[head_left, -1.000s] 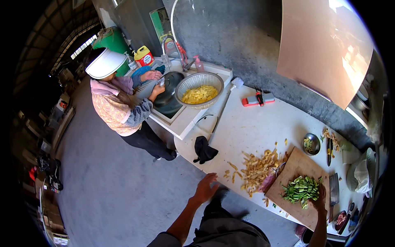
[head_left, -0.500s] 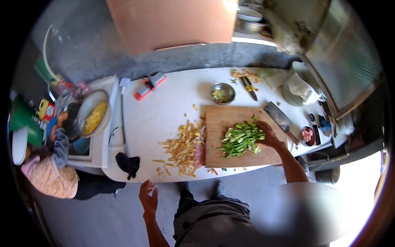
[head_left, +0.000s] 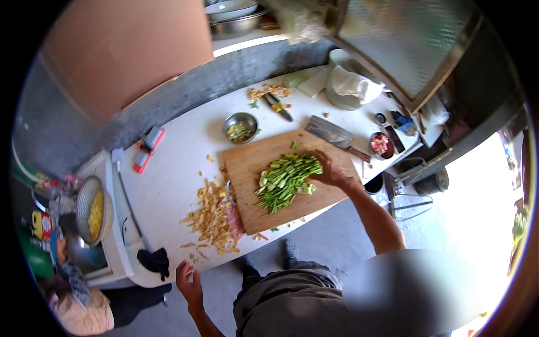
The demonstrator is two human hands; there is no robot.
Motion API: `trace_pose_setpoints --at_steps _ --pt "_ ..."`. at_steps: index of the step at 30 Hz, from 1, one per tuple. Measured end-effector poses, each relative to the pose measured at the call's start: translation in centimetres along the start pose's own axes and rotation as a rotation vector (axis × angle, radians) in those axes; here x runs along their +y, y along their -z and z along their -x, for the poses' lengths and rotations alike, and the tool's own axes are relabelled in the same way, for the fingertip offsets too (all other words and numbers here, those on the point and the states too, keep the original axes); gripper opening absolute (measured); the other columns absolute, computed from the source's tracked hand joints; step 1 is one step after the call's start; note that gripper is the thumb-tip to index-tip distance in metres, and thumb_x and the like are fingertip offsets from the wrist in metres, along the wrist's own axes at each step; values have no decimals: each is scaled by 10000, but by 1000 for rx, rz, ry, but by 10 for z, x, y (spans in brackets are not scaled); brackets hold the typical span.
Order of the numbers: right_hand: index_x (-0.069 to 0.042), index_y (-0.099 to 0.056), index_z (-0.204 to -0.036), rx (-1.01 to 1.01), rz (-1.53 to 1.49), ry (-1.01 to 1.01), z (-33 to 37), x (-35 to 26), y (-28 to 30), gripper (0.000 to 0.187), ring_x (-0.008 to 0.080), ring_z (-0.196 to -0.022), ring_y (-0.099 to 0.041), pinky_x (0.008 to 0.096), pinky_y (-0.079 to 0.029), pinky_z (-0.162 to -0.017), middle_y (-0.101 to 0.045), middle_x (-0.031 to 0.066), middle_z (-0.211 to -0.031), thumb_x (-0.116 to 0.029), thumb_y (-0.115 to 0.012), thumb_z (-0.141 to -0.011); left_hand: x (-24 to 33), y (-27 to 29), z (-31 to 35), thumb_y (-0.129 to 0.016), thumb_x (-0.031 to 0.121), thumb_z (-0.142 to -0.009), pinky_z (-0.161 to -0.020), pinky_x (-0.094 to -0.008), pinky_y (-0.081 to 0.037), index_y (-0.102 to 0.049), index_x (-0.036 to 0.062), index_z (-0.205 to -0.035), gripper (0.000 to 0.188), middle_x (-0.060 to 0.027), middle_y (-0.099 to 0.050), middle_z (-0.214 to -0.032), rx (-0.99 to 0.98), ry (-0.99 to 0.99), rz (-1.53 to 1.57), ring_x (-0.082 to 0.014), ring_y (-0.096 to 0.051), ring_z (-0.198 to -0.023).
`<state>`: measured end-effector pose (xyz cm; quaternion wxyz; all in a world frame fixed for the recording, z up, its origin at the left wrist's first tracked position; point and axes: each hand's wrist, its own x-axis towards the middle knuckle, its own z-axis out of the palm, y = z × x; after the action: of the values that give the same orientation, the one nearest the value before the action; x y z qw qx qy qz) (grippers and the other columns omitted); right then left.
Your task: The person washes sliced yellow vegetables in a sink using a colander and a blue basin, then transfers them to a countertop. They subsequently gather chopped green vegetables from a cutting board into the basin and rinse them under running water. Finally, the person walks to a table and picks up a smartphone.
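Note:
On a wooden cutting board lies a heap of chopped green stalks. My right hand is at the heap's right edge, its fingers apart and curved against the pieces. A cleaver with a wooden handle lies along the board's far right edge, its handle pointing to the right. My left hand hangs off the table's near edge with its fingers apart, holding nothing. Beside the board's left edge a pile of pale peelings spreads over the white table, with something pink by the board.
A metal bowl of chopped bits stands beyond the board, near yellow-and-black cutters. At right are a small bowl of meat and a pale bin. A person works by the sink, near a colander.
My view has turned to the right, so the table appears shifted left and tilted. My right hand stays at the chopped greens; my left hand stays away from the table.

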<state>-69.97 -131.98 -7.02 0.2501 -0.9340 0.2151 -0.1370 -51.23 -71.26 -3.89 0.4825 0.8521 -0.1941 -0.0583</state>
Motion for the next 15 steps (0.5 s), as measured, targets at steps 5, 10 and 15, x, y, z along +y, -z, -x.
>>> trace_pose_setpoints --at_steps 5,10,15 --pt "-30 -352 -1505 189 -107 -203 19 -8 -19 941 391 -1413 -354 455 -323 -1168 -365 228 -1528 -464 -785 -791 2 -28 -13 -624 -61 -811 -827 -349 -554 -614 -30 -1186 376 -144 -569 -1291 -85 -9 75 -245 -645 -1006" --pt "-9 -358 -1504 281 106 -198 27 -24 -32 1024 347 -1454 -305 466 -292 -1174 -333 189 -1569 -665 -682 -786 15 -55 -33 -621 -44 -822 -812 -347 -558 -600 -58 -1176 354 -157 -557 -1288 -220 -66 40 -249 -647 -999" --pt "-3 -400 -1470 331 99 -160 29 -27 -29 985 360 -1421 -358 451 -316 -1165 -393 187 -1529 -651 -690 -787 34 -85 -50 -615 -1 -856 -821 -369 -570 -589 -84 -1185 340 -171 -538 -1296 -345 -103 29 -257 -649 -995"
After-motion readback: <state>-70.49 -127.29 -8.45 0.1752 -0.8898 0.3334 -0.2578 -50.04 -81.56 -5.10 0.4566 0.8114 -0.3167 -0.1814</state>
